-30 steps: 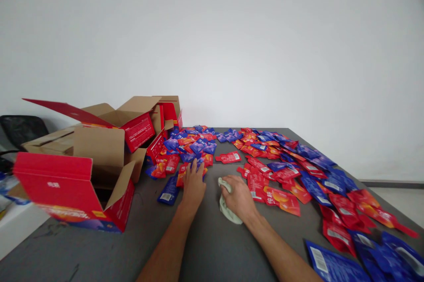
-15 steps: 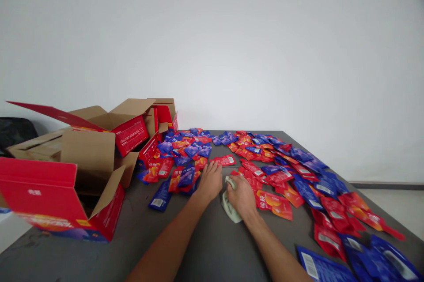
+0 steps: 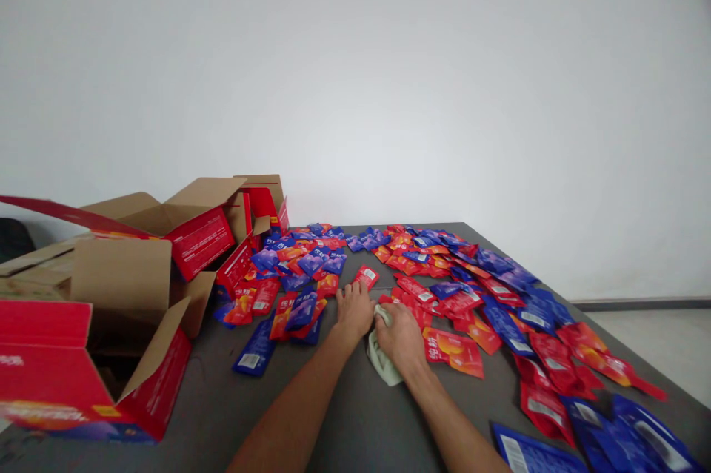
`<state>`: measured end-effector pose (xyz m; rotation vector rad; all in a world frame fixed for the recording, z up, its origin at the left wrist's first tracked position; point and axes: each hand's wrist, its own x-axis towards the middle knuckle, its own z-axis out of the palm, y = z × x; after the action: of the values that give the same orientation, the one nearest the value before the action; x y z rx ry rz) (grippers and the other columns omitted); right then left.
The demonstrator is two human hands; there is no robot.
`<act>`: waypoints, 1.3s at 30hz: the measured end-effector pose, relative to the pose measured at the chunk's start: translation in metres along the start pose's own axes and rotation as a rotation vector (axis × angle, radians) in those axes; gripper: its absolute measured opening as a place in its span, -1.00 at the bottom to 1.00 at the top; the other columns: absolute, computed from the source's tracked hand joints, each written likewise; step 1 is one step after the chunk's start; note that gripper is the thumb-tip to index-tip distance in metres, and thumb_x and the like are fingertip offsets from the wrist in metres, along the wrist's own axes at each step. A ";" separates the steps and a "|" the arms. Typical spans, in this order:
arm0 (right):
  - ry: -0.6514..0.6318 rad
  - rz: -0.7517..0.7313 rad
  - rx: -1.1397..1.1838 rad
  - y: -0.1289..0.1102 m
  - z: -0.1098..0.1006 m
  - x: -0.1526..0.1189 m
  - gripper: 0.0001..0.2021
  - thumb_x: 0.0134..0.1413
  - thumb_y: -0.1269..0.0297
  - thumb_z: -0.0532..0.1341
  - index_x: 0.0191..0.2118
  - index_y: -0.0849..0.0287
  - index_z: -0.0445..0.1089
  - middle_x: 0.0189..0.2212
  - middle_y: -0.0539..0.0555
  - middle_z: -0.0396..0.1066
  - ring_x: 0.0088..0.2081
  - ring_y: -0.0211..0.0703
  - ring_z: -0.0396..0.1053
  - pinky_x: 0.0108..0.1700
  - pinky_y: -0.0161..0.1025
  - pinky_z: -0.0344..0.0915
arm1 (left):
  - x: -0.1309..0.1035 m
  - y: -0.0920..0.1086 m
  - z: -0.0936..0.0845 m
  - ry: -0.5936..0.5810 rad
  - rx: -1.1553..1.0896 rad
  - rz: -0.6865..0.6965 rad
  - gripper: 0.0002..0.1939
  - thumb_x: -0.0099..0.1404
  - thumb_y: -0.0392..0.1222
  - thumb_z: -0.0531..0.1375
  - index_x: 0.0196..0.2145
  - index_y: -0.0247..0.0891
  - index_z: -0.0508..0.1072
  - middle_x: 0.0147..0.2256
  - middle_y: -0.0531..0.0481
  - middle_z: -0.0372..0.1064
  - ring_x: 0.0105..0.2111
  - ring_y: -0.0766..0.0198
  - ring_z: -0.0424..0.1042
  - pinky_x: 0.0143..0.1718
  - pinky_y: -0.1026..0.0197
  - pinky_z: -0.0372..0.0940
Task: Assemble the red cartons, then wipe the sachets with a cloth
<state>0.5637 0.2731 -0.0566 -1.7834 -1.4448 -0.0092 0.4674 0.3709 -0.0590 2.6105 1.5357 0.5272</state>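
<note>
My right hand (image 3: 401, 336) is closed on a pale green cloth (image 3: 383, 362), pressing it against the dark grey table (image 3: 355, 414). Part of the cloth hangs out below and left of the fingers. Beside it, my left hand (image 3: 355, 310) lies palm down with its fingers stretched out. Its fingertips are at the lower edge of a small red packet (image 3: 367, 276); whether they touch it I cannot tell. A red and orange packet (image 3: 452, 351) lies right of my right hand, and a blue packet (image 3: 255, 349) lies left of my left arm.
Red and blue packets form a heap (image 3: 311, 255) at the far left and a longer spread (image 3: 444, 255) down the right side. An open red carton (image 3: 49, 384) stands at the near left, with more open cartons (image 3: 203, 240) behind it. A white wall (image 3: 366, 88) rises beyond.
The small red packet has turned from lying sideways to a steeper slant by my left fingertips. My hands stay close together, the cloth still in the right. The view has shifted slightly.
</note>
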 end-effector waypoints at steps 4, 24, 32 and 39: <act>-0.029 0.024 -0.024 0.001 0.000 0.000 -0.79 0.14 0.32 0.17 -0.16 0.16 0.52 -0.18 0.23 0.51 -0.08 0.07 0.44 0.02 -0.05 0.32 | -0.014 -0.003 -0.008 0.022 0.081 0.000 -0.57 0.33 -0.01 0.07 -0.09 -0.37 0.54 -0.02 -0.35 0.38 0.09 -0.15 0.22 0.14 -0.17 0.07; -0.061 -0.020 0.024 -0.009 -0.001 -0.004 -0.76 0.13 0.32 0.17 -0.12 0.16 0.52 -0.16 0.18 0.50 -0.07 0.01 0.42 0.07 -0.09 0.31 | -0.076 -0.019 -0.037 -0.035 -0.035 -0.121 -0.63 0.24 -0.48 0.02 -0.04 -0.34 0.42 -0.06 -0.27 0.40 -0.01 0.05 0.40 -0.05 0.10 0.29; 0.018 -0.195 0.233 -0.038 -0.009 -0.007 -0.75 0.17 0.31 0.17 -0.08 0.09 0.51 -0.12 0.15 0.50 -0.05 -0.01 0.43 0.06 -0.05 0.37 | -0.078 -0.053 -0.045 0.027 -1.279 -0.275 -0.57 0.07 -0.35 0.22 -0.05 -0.26 0.42 -0.18 -0.09 0.50 -0.25 0.18 0.46 -0.22 0.18 0.33; -0.164 -0.325 0.258 -0.062 -0.005 -0.026 -0.69 0.17 0.37 0.17 0.01 -0.01 0.47 -0.03 0.09 0.44 0.04 -0.06 0.35 0.11 -0.10 0.34 | -0.084 -0.046 -0.061 -0.114 -1.765 -0.120 -0.24 -0.06 -0.47 0.24 0.15 -0.22 0.33 -0.03 -0.15 0.48 -0.16 0.16 0.48 -0.23 0.25 0.33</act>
<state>0.5059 0.2494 -0.0300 -1.3544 -1.7546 0.1525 0.3721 0.3145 -0.0335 1.0938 0.5024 0.9973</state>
